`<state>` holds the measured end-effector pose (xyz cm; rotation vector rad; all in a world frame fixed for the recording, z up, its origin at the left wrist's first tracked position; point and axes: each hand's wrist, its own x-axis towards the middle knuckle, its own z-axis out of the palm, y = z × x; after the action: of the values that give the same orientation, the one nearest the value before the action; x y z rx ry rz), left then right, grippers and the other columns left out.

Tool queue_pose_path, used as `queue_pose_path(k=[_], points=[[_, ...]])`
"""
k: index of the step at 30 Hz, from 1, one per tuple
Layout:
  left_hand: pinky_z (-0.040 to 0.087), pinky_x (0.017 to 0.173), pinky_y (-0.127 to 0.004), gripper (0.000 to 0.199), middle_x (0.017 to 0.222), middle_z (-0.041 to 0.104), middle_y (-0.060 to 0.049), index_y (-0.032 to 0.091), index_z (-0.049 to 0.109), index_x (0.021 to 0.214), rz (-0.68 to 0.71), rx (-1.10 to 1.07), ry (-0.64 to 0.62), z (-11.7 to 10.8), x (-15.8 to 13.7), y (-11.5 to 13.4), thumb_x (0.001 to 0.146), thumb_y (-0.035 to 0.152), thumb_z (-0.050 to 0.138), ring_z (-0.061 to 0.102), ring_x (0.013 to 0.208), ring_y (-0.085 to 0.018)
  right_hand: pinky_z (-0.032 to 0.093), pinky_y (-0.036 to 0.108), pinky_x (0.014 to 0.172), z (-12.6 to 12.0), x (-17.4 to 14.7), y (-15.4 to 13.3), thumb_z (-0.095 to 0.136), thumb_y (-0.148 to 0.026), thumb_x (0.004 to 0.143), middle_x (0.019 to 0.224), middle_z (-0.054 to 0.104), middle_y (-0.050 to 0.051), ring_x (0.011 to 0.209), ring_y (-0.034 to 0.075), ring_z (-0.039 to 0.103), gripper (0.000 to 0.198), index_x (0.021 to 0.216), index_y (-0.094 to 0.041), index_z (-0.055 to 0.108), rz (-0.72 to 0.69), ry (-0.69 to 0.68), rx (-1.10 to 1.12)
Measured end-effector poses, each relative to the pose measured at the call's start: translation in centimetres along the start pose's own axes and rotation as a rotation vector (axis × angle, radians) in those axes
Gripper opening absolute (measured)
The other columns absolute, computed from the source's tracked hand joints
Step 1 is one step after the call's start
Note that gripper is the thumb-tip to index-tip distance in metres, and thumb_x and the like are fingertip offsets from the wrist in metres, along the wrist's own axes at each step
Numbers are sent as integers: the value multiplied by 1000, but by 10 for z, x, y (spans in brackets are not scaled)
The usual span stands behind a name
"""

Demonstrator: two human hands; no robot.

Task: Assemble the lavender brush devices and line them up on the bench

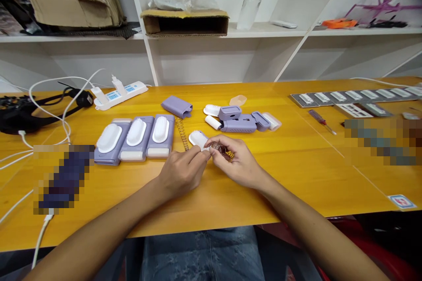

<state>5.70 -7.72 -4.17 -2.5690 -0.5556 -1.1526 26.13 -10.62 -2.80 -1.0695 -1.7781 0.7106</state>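
- Right hand (242, 163): grip narrow, thumb and fingers closed on a coiled spring (230, 154) above the table (227, 208).
- Left hand (182, 171): fingertips pinched narrow at the spring's nine-o'clock end — item pinched: cannot tell.
- White brush head (195, 138): beside the fingertips, between ten and eleven o'clock.
- Loose spring (182, 133): ten o'clock.
- Three purple units (143, 142): nine o'clock — side by side.

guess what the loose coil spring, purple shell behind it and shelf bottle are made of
Coil spring: probably metal, brownish-gold finish, thin coiled wire. Purple shell: likely moulded plastic, satin, evenly coloured. Bottle: clear and smooth, likely plastic, though glass is possible.
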Motion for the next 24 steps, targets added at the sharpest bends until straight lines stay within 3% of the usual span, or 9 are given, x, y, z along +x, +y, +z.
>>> queue_pose_path(k=[8, 15, 24], points=[[35, 53, -30, 10, 80, 69, 0, 16, 63, 112, -39, -33, -16, 1, -2, 3, 106, 10, 57, 66, 68, -14, 40, 26, 58, 2, 0, 6, 65, -23, 93, 71, 60, -3, 61, 13, 50, 4, 92, -21, 68, 78, 45, 43], [35, 55, -28, 7, 75, 65, 2, 17, 63, 106, -121, -158, 26, 4, -1, 4, 107, 11, 58, 60, 62, -11, 40, 27, 58, 0, 3, 1, 64, -37, 99, 73, 64, 0, 65, 15, 53, 20, 93, -20, 73, 136, 14, 136], [34, 55, -27, 8, 76, 67, 2, 17, 62, 108, -133, -172, 40, 2, -1, 3, 107, 11, 57, 58, 59, -10, 44, 30, 65, 0, 1, 1, 68, -38, 97, 78, 67, 1, 68, 15, 56, 21, 99, -18, 75, 144, 5, 266]])
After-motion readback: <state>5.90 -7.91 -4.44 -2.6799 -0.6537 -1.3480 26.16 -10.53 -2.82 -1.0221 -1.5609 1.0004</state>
